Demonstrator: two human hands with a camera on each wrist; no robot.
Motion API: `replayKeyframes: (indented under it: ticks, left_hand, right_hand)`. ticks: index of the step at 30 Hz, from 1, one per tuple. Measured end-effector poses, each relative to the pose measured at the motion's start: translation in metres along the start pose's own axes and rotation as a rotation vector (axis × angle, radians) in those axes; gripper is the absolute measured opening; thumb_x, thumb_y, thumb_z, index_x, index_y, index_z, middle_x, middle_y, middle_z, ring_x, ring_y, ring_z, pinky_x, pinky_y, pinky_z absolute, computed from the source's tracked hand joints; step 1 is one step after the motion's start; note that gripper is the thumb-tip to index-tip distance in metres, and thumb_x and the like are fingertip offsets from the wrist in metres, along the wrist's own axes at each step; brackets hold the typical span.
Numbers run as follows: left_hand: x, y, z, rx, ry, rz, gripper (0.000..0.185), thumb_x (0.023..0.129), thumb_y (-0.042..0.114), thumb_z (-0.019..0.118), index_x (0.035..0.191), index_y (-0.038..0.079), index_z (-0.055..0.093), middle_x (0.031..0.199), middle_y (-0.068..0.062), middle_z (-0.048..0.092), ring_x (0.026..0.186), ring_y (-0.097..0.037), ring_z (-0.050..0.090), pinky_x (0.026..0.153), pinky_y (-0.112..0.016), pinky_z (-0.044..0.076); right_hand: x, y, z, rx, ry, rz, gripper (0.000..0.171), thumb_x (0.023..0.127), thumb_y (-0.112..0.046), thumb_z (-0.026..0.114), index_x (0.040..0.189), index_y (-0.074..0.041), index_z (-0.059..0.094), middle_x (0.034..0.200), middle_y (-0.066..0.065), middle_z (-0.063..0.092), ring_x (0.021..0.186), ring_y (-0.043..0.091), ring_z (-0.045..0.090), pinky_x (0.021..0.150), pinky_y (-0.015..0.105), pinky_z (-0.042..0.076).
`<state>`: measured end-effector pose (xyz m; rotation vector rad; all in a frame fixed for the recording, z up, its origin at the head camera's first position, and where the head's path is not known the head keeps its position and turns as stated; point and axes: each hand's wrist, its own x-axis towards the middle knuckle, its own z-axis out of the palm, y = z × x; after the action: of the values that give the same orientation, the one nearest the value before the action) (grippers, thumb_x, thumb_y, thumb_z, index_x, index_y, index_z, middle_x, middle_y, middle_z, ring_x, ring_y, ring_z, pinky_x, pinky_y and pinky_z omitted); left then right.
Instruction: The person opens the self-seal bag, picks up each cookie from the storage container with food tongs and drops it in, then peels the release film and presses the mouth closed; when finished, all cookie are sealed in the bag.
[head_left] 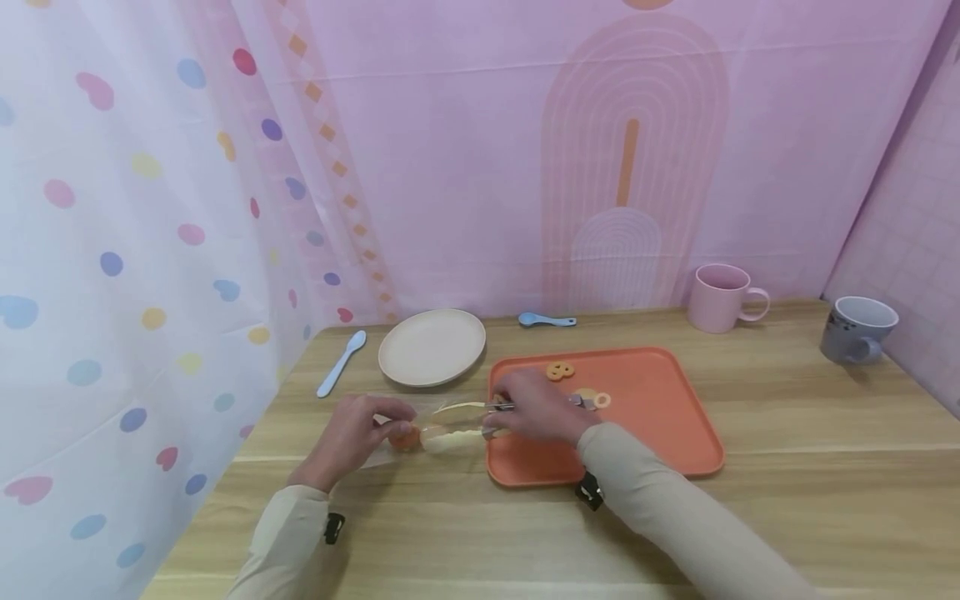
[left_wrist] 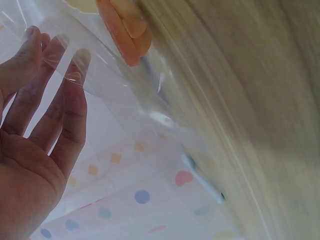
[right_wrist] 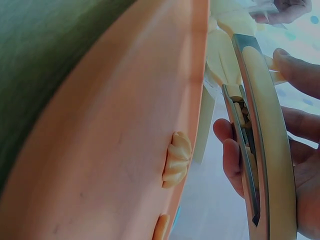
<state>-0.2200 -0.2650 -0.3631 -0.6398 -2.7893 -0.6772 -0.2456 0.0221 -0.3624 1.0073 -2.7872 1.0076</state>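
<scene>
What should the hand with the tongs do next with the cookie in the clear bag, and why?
Probably let the tongs open and draw them back out. The right hand grips them with the tips already deep in the clear bag, which the left hand holds open, and an orange cookie seems to lie inside. More cookies wait on the orange tray.

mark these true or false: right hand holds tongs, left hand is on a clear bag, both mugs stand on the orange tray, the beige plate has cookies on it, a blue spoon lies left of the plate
1. The right hand holds tongs. True.
2. The left hand holds a clear bag. True.
3. Both mugs stand on the orange tray. False: the pink mug and grey mug stand on the table.
4. The beige plate has cookies on it. False: the cookies lie on the tray.
5. A blue spoon lies left of the plate. True.
</scene>
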Motion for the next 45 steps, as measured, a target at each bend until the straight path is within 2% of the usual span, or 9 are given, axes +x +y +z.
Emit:
replayKeyframes:
  ticks: [6,12,17,20,23,27,31,38,45]
  left_hand:
    - [0.000,-0.002,0.000,0.007,-0.002,0.008,0.013,0.083,0.007,0.079,0.096,0.006,0.080,0.095,-0.004,0.080,0.091,-0.022,0.075,0.071,-0.029,0.062]
    - [0.000,-0.004,0.001,0.001,-0.001,0.010,0.013,0.082,0.006,0.080,0.095,0.006,0.080,0.094,-0.005,0.080,0.091,-0.022,0.075,0.070,-0.027,0.062]
    - [0.000,-0.003,0.004,-0.008,0.000,0.021,0.014,0.080,0.006,0.081,0.094,0.005,0.080,0.092,-0.006,0.080,0.090,-0.023,0.075,0.069,-0.025,0.062]
    - [0.001,-0.003,0.005,-0.009,0.001,0.026,0.014,0.079,0.006,0.081,0.093,0.005,0.080,0.092,-0.006,0.080,0.089,-0.023,0.075,0.069,-0.024,0.062]
    - [0.001,-0.002,0.006,-0.010,0.002,0.022,0.014,0.080,0.006,0.081,0.094,0.005,0.080,0.092,-0.005,0.080,0.088,-0.021,0.075,0.069,-0.025,0.062]
    - [0.000,-0.001,0.006,-0.009,-0.003,0.017,0.014,0.080,0.006,0.081,0.094,0.005,0.080,0.092,-0.005,0.080,0.088,-0.020,0.075,0.069,-0.026,0.062]
    - [0.000,0.000,0.006,-0.003,-0.011,0.014,0.014,0.081,0.007,0.080,0.095,0.005,0.080,0.093,-0.005,0.080,0.088,-0.020,0.075,0.070,-0.026,0.062]
    - [-0.001,-0.002,0.006,-0.005,-0.011,0.018,0.013,0.080,0.008,0.081,0.094,0.007,0.080,0.091,-0.003,0.080,0.089,-0.019,0.075,0.069,-0.022,0.060]
    - [-0.003,-0.003,0.006,-0.004,-0.013,0.028,0.014,0.080,0.007,0.081,0.094,0.007,0.080,0.091,-0.002,0.080,0.090,-0.020,0.075,0.069,-0.022,0.060]
  right_hand:
    - [0.004,-0.001,0.005,-0.039,-0.004,-0.026,0.026,0.085,-0.025,0.081,0.071,-0.012,0.063,0.061,-0.007,0.037,0.058,0.007,0.034,0.052,0.020,0.026]
    - [-0.001,0.001,0.002,0.029,-0.022,-0.025,0.026,0.086,-0.022,0.080,0.071,-0.013,0.061,0.061,-0.006,0.042,0.057,0.005,0.034,0.052,0.020,0.028]
    - [-0.014,0.010,-0.010,0.065,-0.030,-0.004,0.038,0.089,-0.024,0.077,0.066,-0.012,0.050,0.059,-0.005,0.037,0.056,0.005,0.030,0.053,0.020,0.028]
    - [-0.025,0.019,-0.022,0.028,-0.020,0.029,0.036,0.089,-0.027,0.078,0.067,-0.014,0.051,0.061,-0.004,0.035,0.059,0.007,0.031,0.054,0.021,0.027]
    - [-0.037,0.030,-0.038,-0.017,-0.009,0.063,0.024,0.090,-0.030,0.077,0.078,-0.016,0.062,0.068,-0.005,0.049,0.065,0.008,0.041,0.056,0.022,0.035]
    - [-0.050,0.045,-0.058,-0.066,0.019,0.075,0.024,0.088,-0.033,0.078,0.082,-0.014,0.064,0.072,-0.004,0.054,0.067,0.009,0.046,0.058,0.024,0.039]
    - [-0.059,0.057,-0.074,-0.122,0.067,0.060,0.030,0.086,-0.031,0.080,0.074,-0.015,0.058,0.066,-0.004,0.045,0.064,0.010,0.040,0.056,0.024,0.032]
    - [-0.065,0.067,-0.080,-0.192,0.082,0.080,0.030,0.084,-0.024,0.081,0.070,-0.014,0.057,0.063,-0.004,0.040,0.062,0.010,0.037,0.055,0.023,0.028]
    - [-0.062,0.068,-0.076,-0.174,0.052,0.091,0.033,0.086,-0.025,0.080,0.068,-0.014,0.054,0.062,-0.005,0.037,0.060,0.009,0.036,0.055,0.023,0.027]
